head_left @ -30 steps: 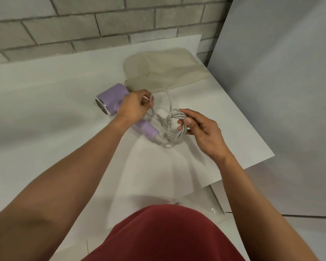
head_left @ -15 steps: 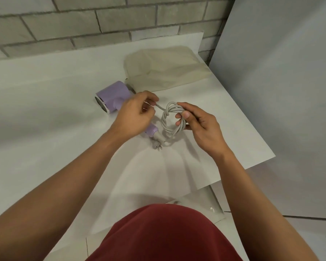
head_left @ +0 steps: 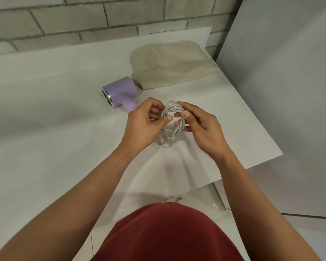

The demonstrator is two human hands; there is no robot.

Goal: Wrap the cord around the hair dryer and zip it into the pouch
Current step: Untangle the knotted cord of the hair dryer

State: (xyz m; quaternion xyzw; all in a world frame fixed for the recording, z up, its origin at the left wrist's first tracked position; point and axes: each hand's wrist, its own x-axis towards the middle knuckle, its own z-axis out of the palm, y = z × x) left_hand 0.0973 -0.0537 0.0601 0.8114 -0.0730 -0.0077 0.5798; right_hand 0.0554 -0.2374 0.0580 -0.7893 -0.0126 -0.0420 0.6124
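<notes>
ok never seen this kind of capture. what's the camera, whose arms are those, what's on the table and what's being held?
There is no robot: a person wears one wide-angle camera on the head, looking forward and down, so the arms are the wearer's own. The left hand and right hand together pinch a coiled white power cord, whose plug hangs below the coil. On the white table lie a lilac hair dryer and, just behind it, a flat beige fabric pouch. A brick wall stands behind.

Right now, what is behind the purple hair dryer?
The beige pouch lies flat behind the hair dryer, touching its rear end. Whether the pouch holds anything, or where its zipper is, cannot be seen.
</notes>
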